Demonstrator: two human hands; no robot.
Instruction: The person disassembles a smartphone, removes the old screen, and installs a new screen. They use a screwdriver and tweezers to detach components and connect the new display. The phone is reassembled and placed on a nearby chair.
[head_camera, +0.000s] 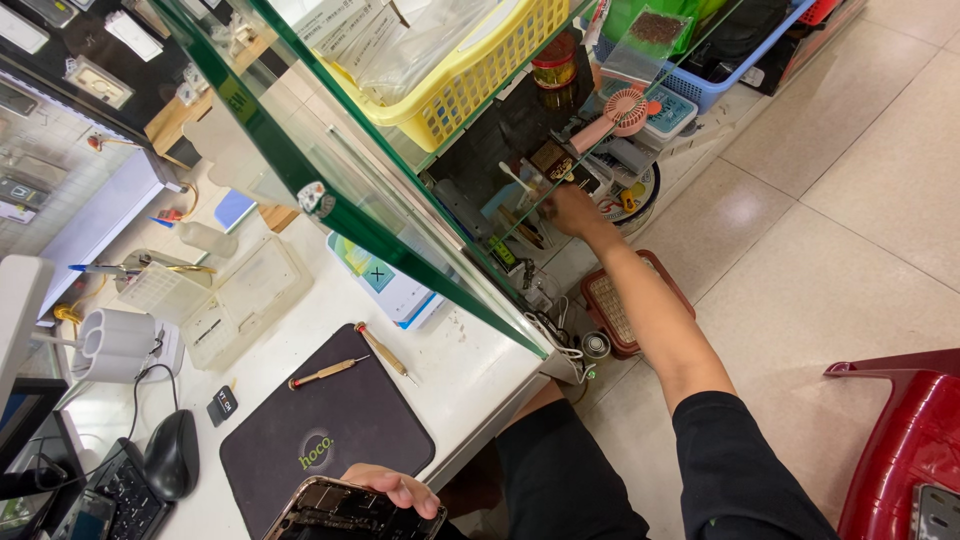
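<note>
The left hand (395, 490) grips an opened phone (345, 512) (its insides showing) at the near edge of the dark work mat (320, 425) on the bench (470, 370). The right hand (570, 210) reaches into the cluttered shelf (520, 120) beyond; its fingers are hidden, so their state cannot be told. 2 screwdrivers (327, 372) lie on the mat.

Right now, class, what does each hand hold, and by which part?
Left hand grips the opened phone by its top edge. Right hand reaches among cluttered items; whether it holds anything cannot be told.
</note>
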